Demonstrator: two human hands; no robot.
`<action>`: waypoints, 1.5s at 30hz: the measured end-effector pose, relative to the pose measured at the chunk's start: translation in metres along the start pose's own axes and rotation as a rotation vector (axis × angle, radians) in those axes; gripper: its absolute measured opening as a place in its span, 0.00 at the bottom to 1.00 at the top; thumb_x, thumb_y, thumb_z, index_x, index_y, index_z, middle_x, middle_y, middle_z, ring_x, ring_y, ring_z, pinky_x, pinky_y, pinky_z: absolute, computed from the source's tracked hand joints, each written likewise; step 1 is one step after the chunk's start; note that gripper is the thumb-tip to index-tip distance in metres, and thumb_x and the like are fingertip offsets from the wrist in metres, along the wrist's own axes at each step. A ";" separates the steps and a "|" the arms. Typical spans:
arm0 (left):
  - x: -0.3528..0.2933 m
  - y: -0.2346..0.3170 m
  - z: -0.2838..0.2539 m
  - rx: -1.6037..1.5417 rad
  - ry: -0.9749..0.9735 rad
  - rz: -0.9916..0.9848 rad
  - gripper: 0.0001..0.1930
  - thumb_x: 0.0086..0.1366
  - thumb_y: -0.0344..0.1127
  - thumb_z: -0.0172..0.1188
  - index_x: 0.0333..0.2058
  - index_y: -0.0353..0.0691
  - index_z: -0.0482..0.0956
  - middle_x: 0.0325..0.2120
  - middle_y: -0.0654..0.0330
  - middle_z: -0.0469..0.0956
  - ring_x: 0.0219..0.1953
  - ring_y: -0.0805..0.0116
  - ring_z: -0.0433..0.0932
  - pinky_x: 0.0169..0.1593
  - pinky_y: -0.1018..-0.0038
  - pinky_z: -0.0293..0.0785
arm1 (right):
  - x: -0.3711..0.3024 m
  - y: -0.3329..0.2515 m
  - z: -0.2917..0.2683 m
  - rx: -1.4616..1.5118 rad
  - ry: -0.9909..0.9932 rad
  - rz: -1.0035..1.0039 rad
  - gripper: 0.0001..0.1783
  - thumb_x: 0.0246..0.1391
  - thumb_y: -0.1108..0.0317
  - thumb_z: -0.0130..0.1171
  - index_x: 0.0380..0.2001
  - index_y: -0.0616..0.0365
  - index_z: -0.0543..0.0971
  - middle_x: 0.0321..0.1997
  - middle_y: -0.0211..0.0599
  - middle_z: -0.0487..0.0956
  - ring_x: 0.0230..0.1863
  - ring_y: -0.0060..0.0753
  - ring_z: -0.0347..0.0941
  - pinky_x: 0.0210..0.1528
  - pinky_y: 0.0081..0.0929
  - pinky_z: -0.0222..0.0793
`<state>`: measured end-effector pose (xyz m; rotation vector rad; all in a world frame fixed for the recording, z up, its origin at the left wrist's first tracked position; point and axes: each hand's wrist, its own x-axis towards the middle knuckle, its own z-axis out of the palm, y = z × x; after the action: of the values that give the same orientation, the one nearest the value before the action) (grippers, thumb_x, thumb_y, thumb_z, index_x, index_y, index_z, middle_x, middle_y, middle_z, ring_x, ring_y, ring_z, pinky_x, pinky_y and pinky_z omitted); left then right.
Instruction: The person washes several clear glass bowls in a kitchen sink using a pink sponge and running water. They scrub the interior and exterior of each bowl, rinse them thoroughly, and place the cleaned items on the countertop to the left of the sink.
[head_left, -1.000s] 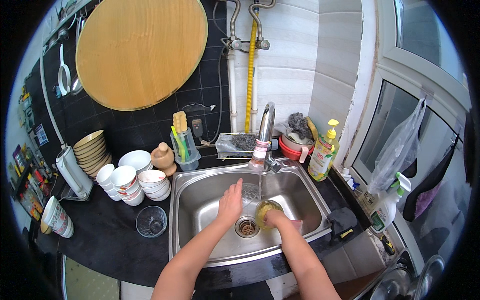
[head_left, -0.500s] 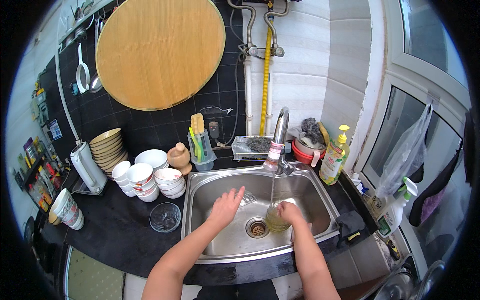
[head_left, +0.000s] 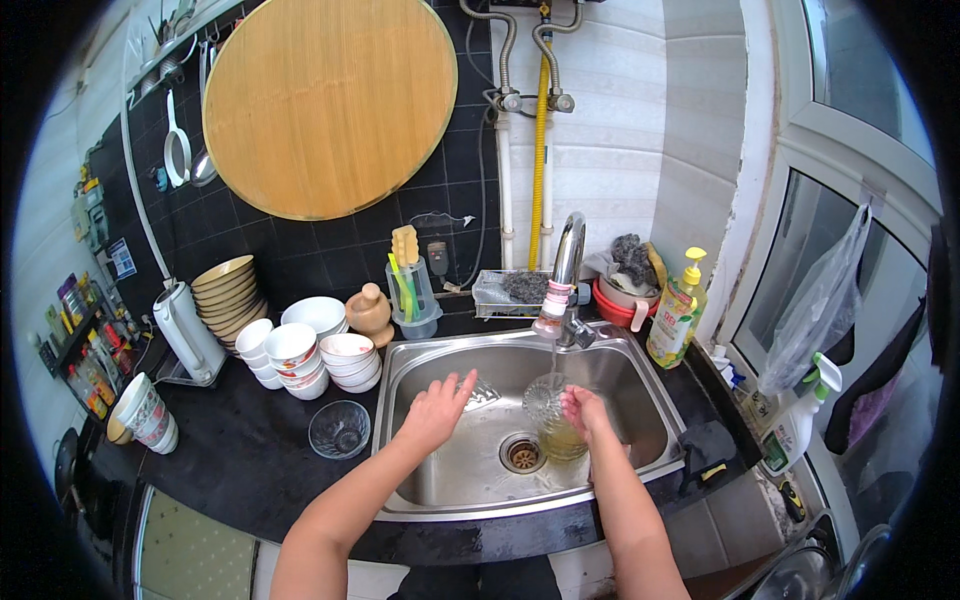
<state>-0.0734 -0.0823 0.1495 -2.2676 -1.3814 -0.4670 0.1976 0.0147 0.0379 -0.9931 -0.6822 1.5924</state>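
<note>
My right hand [head_left: 585, 412] pinches the rim of a clear, ribbed glass bowl [head_left: 543, 398], held tilted under the running tap [head_left: 550, 318]. Just below it, low in the steel sink [head_left: 410, 470], is a yellowish, see-through ribbed glass vessel [head_left: 565, 442], partly behind the bowl and the hand. Over the sink's left side my left hand [head_left: 435, 412] has its thumb against a clear patterned glass piece [head_left: 484, 395]; most of its grip is hidden from above. Another clear glass bowl [head_left: 339, 430] stands on the black counter, left of the sink.
Stacked white bowls [head_left: 298, 360], a wooden mortar [head_left: 370, 314] and a utensil holder [head_left: 413, 300] line the counter's back left. A soap bottle [head_left: 677, 315] and red basin [head_left: 618, 308] stand behind right. A dark cloth [head_left: 710, 448] lies by the sink's right edge.
The bowl in my right hand has come up and tilted into clear view under the tap. My left hand and its glass piece have shifted slightly left.
</note>
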 end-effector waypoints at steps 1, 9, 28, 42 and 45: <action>-0.001 -0.001 -0.002 0.005 0.001 -0.007 0.30 0.50 0.27 0.48 0.55 0.40 0.55 0.42 0.53 0.66 0.34 0.60 0.70 0.31 0.69 0.72 | 0.002 0.002 -0.001 0.054 -0.044 0.010 0.11 0.57 0.63 0.41 0.34 0.56 0.71 0.25 0.29 0.74 0.22 0.20 0.69 0.25 0.18 0.67; -0.008 -0.007 -0.009 0.032 -0.009 -0.005 0.30 0.51 0.28 0.48 0.55 0.40 0.55 0.42 0.53 0.66 0.35 0.60 0.69 0.32 0.69 0.72 | 0.013 0.010 -0.006 0.433 -0.232 0.045 0.11 0.58 0.64 0.40 0.32 0.58 0.70 0.27 0.31 0.75 0.25 0.23 0.70 0.31 0.23 0.68; -0.035 -0.045 -0.007 -0.550 0.128 -0.443 0.18 0.49 0.21 0.44 0.42 0.33 0.61 0.36 0.43 0.67 0.43 0.46 0.66 0.44 0.61 0.64 | 0.022 0.015 -0.015 0.502 -0.234 0.129 0.13 0.57 0.63 0.40 0.27 0.58 0.70 0.20 0.31 0.71 0.23 0.27 0.66 0.29 0.25 0.64; -0.131 -0.133 -0.064 -1.037 0.144 -1.307 0.13 0.51 0.22 0.50 0.39 0.32 0.66 0.31 0.54 0.68 0.21 0.65 0.73 0.16 0.71 0.76 | 0.014 0.008 -0.006 0.446 -0.167 0.130 0.12 0.56 0.64 0.41 0.25 0.58 0.69 0.17 0.29 0.68 0.18 0.23 0.62 0.23 0.19 0.62; -0.147 -0.138 -0.059 -0.979 0.112 -1.410 0.09 0.50 0.22 0.54 0.32 0.33 0.67 0.27 0.56 0.69 0.21 0.65 0.73 0.16 0.70 0.77 | 0.013 0.008 -0.002 0.453 -0.135 0.133 0.12 0.56 0.64 0.41 0.25 0.58 0.69 0.17 0.28 0.68 0.18 0.23 0.61 0.23 0.19 0.61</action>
<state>-0.2652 -0.1673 0.1527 -1.2149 -2.9303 -1.9621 0.1943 0.0249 0.0268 -0.6097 -0.3228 1.8377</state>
